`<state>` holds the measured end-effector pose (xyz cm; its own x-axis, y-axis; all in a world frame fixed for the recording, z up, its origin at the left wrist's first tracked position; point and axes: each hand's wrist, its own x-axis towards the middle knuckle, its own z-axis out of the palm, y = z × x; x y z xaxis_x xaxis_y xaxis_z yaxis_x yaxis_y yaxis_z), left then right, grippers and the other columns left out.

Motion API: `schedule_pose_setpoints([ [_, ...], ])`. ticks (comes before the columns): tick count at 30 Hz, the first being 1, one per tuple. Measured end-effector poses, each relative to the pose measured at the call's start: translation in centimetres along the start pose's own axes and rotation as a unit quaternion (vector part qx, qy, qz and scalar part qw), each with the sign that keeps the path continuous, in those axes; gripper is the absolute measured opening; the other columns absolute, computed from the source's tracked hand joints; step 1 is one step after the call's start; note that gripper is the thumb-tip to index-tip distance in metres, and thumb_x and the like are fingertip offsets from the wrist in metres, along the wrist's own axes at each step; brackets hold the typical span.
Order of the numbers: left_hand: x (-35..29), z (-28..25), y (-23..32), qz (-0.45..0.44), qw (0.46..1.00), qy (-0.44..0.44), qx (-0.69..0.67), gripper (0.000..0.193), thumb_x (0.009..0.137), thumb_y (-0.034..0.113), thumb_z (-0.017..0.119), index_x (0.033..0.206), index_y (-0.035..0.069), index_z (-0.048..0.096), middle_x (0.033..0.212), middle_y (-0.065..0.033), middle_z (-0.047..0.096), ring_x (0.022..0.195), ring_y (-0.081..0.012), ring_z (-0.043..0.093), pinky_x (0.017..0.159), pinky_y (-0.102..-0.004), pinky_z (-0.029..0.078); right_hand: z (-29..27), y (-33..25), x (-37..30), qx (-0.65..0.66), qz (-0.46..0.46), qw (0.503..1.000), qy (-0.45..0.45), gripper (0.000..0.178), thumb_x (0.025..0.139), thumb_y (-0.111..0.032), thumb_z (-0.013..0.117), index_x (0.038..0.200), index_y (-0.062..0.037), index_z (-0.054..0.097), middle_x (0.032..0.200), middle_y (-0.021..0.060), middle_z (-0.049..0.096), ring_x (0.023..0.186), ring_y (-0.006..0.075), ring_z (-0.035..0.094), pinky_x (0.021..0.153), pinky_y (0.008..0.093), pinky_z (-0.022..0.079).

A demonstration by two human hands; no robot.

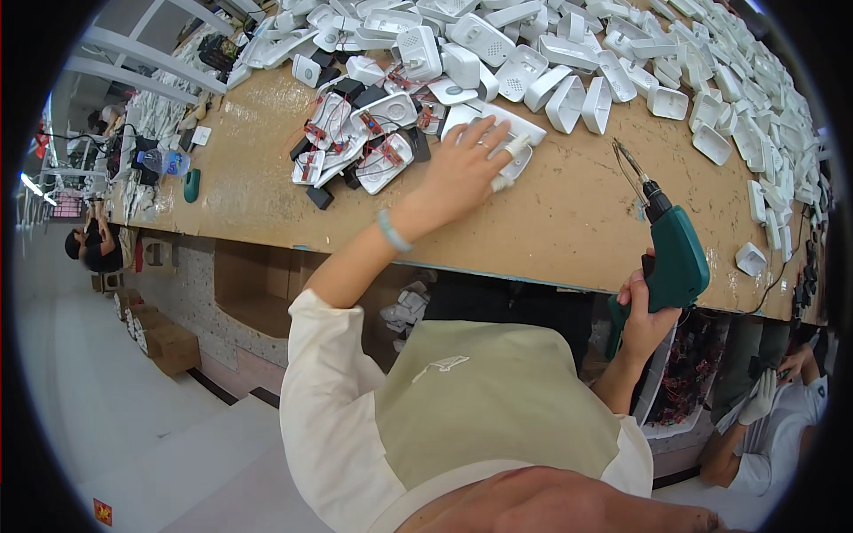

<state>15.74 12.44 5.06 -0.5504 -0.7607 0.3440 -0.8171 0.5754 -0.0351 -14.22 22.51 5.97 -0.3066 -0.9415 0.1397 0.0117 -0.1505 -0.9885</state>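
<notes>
One green soldering gun (682,249) fills the right hand (647,322), its fingers wrapped round the handle. The left hand (458,173) has fingers slightly spread over at least one white case (536,131); I cannot tell whether they grip it. Left of those fingers lies one wired heap (388,166); beyond them, countless white shells (569,53).

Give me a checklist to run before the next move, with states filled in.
1. Green soldering gun gripped in right hand: ok.
2. Metal tip clear of left hand: ok, visibly apart.
3. White casings under left hand held firm: cannot tell, partly covered.
4. Left fingers all covered: not ok, some wrapped, others bare.
5. Wired parts away from tip: ok, heaped beyond left hand.
6. Tip hot: cannot tell.
</notes>
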Motion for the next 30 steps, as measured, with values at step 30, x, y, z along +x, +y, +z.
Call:
schedule_pose_setpoints([
  [30,-8.3,-4.9,-11.1,-0.398,0.879,0.163,0.206,0.035,0.083,0.024,0.075,0.112,0.005,0.069,0.087,-0.0146,0.071,0.083,-0.0346,0.067,0.074,-0.0428,0.052,-2.4,1.4,-0.2,0.027,0.018,0.998,-0.052,0.034,0.09,0.008,0.057,0.124,0.0067,0.056,0.094,0.0112,0.065,0.056,0.0091,0.049,0.051,0.0247,0.043],
])
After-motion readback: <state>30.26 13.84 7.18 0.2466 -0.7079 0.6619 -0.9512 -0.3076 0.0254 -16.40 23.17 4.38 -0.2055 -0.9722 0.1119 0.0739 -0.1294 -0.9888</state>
